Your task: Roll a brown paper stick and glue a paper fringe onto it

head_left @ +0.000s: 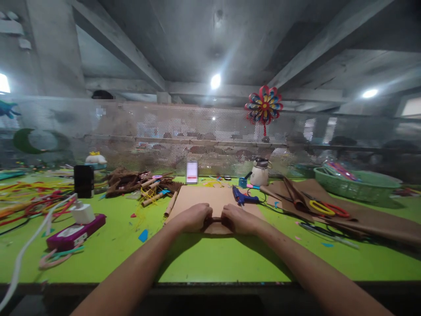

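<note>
My left hand (194, 217) and my right hand (238, 218) rest side by side on a brown cardboard sheet (210, 197) lying on the green table (204, 259). Both hands are closed, fingers curled round a thin dark brown roll (216, 219) that spans the small gap between them. The roll's ends are hidden inside the fists. A blue glue gun (242, 197) lies just beyond my right hand at the sheet's far right corner.
Rolled brown paper sticks (154, 198) and shreds lie far left. A magenta box with a white charger (75, 230) sits left. Yellow and red scissors (325, 208) lie on brown paper right, by a green basket (357, 184). A phone (192, 172) and white jar (259, 173) stand behind.
</note>
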The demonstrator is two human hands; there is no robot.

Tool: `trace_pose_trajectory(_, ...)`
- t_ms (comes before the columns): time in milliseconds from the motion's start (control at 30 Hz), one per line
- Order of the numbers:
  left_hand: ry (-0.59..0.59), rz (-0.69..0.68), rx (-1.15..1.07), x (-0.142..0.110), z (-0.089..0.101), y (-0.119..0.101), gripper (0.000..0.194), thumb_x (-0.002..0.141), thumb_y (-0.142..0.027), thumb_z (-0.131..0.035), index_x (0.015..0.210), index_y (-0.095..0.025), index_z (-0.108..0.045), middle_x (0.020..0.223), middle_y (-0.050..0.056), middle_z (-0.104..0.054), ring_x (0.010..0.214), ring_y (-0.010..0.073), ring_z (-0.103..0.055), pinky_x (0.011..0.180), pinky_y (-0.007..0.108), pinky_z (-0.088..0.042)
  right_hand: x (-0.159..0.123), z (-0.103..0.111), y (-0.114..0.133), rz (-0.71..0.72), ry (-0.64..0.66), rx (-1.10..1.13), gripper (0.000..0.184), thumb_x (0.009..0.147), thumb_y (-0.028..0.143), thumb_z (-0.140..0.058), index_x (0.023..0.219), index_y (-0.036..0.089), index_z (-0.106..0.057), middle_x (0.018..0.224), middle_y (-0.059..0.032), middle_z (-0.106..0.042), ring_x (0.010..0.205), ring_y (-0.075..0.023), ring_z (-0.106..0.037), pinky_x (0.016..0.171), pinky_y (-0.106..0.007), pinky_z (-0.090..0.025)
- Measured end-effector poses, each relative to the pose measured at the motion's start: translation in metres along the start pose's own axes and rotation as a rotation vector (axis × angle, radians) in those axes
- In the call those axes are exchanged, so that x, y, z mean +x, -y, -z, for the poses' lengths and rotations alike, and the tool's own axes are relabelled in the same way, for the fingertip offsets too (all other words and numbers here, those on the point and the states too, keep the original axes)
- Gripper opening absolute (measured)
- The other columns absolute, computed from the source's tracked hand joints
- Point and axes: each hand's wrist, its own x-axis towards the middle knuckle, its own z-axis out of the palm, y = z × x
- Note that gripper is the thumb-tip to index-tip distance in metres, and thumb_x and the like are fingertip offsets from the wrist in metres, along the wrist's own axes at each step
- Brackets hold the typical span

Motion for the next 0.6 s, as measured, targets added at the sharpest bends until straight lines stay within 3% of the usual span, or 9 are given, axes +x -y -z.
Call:
trace_pose_trajectory(167, -0.010, 0.017, -0.049, -0.002, -0.001, 0.002, 0.025, 0.057, -0.009, -0.050, 0.077, -0.017, -0.061, 0.082, 0.005, -0.059, 0.069, 0.0160, -0.052, 0.060, 0.024, -0.038, -0.001, 0.002, 0.004, 0.000, -0.003, -0.091, 0.018, 0.071, 0.007, -0.053, 0.087, 0.013, -0.059, 0.086, -0.0069, -0.055, 0.081, -0.0161, -0.047, 0.066, -0.024, -0.034)
trace_pose_trajectory(333, -0.036, 0.131, -0.216, -0.003, -0.001, 0.002, 0.024, 0.061, -0.013, -0.050, 0.080, -0.016, -0.064, 0.077, 0.003, -0.061, 0.065, 0.0144, -0.049, 0.057, 0.023, -0.034, 0.000, 0.002, 0.007, -0.037, -0.002, -0.159, 0.012, 0.076, 0.009, -0.051, 0.082, 0.013, -0.060, 0.083, -0.0066, -0.056, 0.075, -0.0146, -0.049, 0.063, -0.024, -0.034)
trace_pose_trajectory(433, -0.038, 0.185, -0.402, -0.002, -0.001, 0.005, 0.022, 0.073, -0.028, -0.047, 0.073, -0.013, -0.064, 0.066, 0.001, -0.057, 0.059, 0.0121, -0.044, 0.054, 0.023, -0.031, 0.002, 0.000, 0.010, -0.067, -0.022, -0.168, 0.012, 0.078, 0.010, -0.048, 0.081, 0.013, -0.059, 0.082, -0.0057, -0.055, 0.068, -0.0121, -0.049, 0.060, -0.023, -0.034)
trace_pose_trajectory(533, -0.068, 0.237, -0.480, 0.002, -0.001, 0.009, 0.046, 0.079, -0.050, -0.039, 0.059, -0.012, -0.056, 0.053, -0.002, -0.043, 0.051, 0.0095, -0.033, 0.049, 0.024, -0.025, 0.005, -0.001, 0.016, -0.067, -0.082, -0.178, 0.011, 0.078, 0.008, -0.049, 0.080, 0.013, -0.058, 0.081, -0.0052, -0.054, 0.065, -0.0117, -0.047, 0.058, -0.023, -0.034)
trace_pose_trajectory(600, -0.062, 0.246, -0.498, 0.004, 0.001, 0.011, 0.052, 0.079, -0.057, -0.035, 0.057, -0.013, -0.052, 0.051, -0.003, -0.036, 0.050, 0.0089, -0.028, 0.048, 0.024, -0.023, 0.006, 0.001, 0.021, -0.047, -0.133, -0.188, 0.011, 0.078, 0.006, -0.049, 0.078, 0.013, -0.058, 0.080, -0.0056, -0.054, 0.067, -0.0127, -0.047, 0.059, -0.023, -0.035)
